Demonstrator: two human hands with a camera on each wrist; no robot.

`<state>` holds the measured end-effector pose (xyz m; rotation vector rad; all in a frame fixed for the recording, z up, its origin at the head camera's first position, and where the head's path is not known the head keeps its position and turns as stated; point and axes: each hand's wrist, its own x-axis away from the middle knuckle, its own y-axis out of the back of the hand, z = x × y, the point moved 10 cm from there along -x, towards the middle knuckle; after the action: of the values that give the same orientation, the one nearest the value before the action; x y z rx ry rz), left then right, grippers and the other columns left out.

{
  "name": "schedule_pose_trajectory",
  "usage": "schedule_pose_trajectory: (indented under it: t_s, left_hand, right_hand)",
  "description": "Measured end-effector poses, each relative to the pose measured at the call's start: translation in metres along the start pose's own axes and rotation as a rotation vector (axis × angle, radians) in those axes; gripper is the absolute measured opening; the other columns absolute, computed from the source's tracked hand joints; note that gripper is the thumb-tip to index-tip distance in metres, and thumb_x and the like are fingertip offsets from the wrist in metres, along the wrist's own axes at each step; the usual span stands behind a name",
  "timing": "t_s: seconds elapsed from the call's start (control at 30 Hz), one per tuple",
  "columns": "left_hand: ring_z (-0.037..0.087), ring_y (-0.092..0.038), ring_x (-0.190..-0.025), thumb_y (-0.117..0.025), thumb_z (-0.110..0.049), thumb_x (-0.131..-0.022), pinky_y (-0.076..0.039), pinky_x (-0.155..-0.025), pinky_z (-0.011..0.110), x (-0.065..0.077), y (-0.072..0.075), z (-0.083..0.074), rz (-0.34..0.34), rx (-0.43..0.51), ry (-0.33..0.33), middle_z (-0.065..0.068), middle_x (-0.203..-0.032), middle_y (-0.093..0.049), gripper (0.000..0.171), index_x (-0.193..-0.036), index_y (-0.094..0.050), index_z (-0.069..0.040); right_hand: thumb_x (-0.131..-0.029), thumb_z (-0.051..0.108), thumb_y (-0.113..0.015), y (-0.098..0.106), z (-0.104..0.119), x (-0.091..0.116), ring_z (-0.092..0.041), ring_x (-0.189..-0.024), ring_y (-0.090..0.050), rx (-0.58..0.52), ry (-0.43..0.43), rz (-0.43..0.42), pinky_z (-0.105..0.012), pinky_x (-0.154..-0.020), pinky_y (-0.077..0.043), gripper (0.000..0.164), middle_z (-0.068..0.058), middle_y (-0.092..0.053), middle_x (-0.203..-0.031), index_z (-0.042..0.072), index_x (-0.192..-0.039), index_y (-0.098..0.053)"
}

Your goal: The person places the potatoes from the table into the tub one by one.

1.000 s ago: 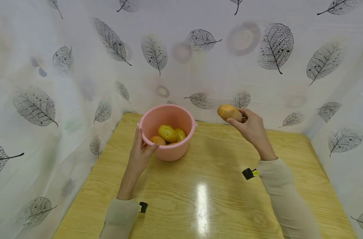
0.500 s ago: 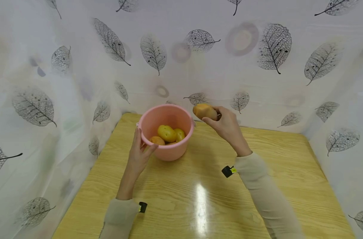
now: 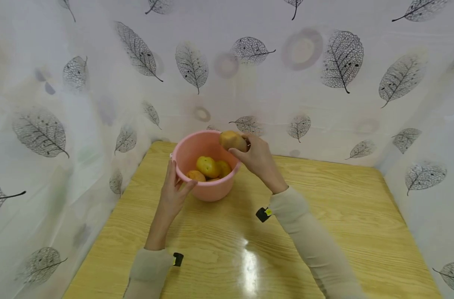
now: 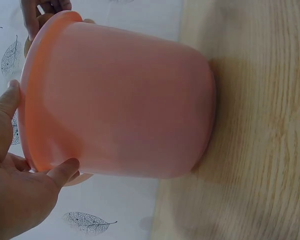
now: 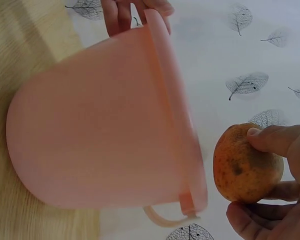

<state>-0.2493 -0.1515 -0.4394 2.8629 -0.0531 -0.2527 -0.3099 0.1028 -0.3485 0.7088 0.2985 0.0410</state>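
Note:
A pink bucket (image 3: pixel 213 192) stands upright at the back of the table. My left hand (image 3: pixel 173 194) grips its rim at the near left, with the thumb and fingers on either side of the edge in the left wrist view. Several yellow and orange mangoes (image 3: pixel 207 167) lie inside the bucket, some partly hidden by others. My right hand (image 3: pixel 255 158) holds another mango (image 3: pixel 231 141) over the bucket's right rim. In the right wrist view this mango (image 5: pixel 242 162) is orange with dark spots, between thumb and fingers, apart from the rim.
The wooden table (image 3: pixel 324 216) carries the bucket. A white leaf-printed curtain (image 3: pixel 272 91) hangs behind the table and along both sides. The bucket's pale handle (image 5: pixel 165 220) hangs from its rim. Small black cameras (image 3: pixel 263 214) are worn at both wrists.
My right hand has moved left with the mango, from above the table at the right to over the bucket's right rim. My left hand has stayed on the rim.

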Motion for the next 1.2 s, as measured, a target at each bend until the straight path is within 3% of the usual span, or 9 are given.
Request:
schedule_pose_trajectory:
  t_s: [0.4, 0.57, 0.8, 0.93, 1.03, 1.13, 1.2]
  left_hand:
    - [0.036, -0.024, -0.153, -0.069, -0.015, -0.101, -0.035, -0.119, 0.049, 0.0, -0.001, 0.001, 0.007, 0.007, 0.002, 0.008, -0.172, 0.009, 0.095, -0.167, -0.001, -0.011]
    - [0.04, -0.021, -0.153, -0.069, -0.011, -0.1, -0.033, -0.12, 0.052, 0.003, -0.001, -0.011, 0.02, 0.022, 0.033, 0.015, -0.171, 0.011, 0.096, -0.165, 0.001, -0.003]
    - [0.042, -0.022, -0.153, -0.068, -0.007, -0.1, -0.031, -0.12, 0.052, 0.006, -0.001, -0.024, 0.03, 0.032, 0.043, 0.018, -0.171, 0.01, 0.094, -0.164, 0.001, 0.001]
    - [0.039, -0.021, -0.153, -0.068, -0.006, -0.1, -0.032, -0.121, 0.051, 0.003, 0.0, -0.014, 0.019, 0.041, 0.039, 0.017, -0.171, 0.009, 0.094, -0.164, 0.0, -0.001]
    - [0.037, -0.022, -0.154, -0.068, -0.009, -0.1, -0.032, -0.121, 0.049, -0.001, 0.0, -0.003, 0.009, 0.036, 0.023, 0.013, -0.172, 0.009, 0.095, -0.165, 0.001, -0.005]
    - [0.036, -0.024, -0.153, -0.07, -0.012, -0.1, -0.033, -0.12, 0.048, -0.002, 0.0, 0.001, 0.002, 0.028, 0.004, 0.01, -0.172, 0.008, 0.096, -0.166, 0.0, -0.009]
    - [0.036, -0.026, -0.152, -0.07, -0.012, -0.1, -0.035, -0.119, 0.049, -0.002, 0.001, 0.002, 0.0, 0.016, -0.005, 0.01, -0.172, 0.007, 0.096, -0.166, 0.0, -0.01]
  right_hand:
    - [-0.093, 0.043, -0.078, -0.026, 0.004, -0.006, -0.024, -0.08, -0.061, 0.115, -0.02, -0.012, -0.035, -0.066, -0.052, 0.055, -0.01, -0.069, -0.1, 0.0, -0.123, -0.067]
    - [-0.093, 0.046, -0.076, -0.031, 0.004, -0.008, -0.024, -0.076, -0.06, 0.167, -0.002, -0.036, -0.036, -0.062, -0.051, 0.054, -0.009, -0.069, -0.095, -0.001, -0.119, -0.068]
    - [-0.095, 0.051, -0.072, -0.036, 0.005, -0.008, -0.026, -0.073, -0.053, 0.259, 0.023, -0.066, -0.033, -0.055, -0.04, 0.048, -0.005, -0.054, -0.068, 0.004, -0.084, -0.065]
    - [-0.099, 0.039, -0.072, -0.037, 0.008, -0.006, -0.03, -0.076, -0.051, 0.285, 0.051, -0.079, -0.034, -0.057, -0.037, 0.044, -0.004, -0.046, -0.064, 0.006, -0.072, -0.058]
    - [-0.099, 0.028, -0.071, -0.037, 0.01, -0.005, -0.034, -0.078, -0.053, 0.291, 0.08, -0.087, -0.038, -0.06, -0.04, 0.037, -0.007, -0.053, -0.066, 0.003, -0.073, -0.062]
    - [-0.099, 0.023, -0.07, -0.038, 0.013, -0.004, -0.037, -0.086, -0.06, 0.292, 0.119, -0.082, -0.042, -0.075, -0.05, 0.027, -0.016, -0.071, -0.082, -0.002, -0.09, -0.074]
    - [-0.1, 0.021, -0.069, -0.038, 0.013, -0.004, -0.039, -0.094, -0.063, 0.281, 0.137, -0.07, -0.045, -0.086, -0.051, 0.027, -0.021, -0.075, -0.098, -0.005, -0.103, -0.077]
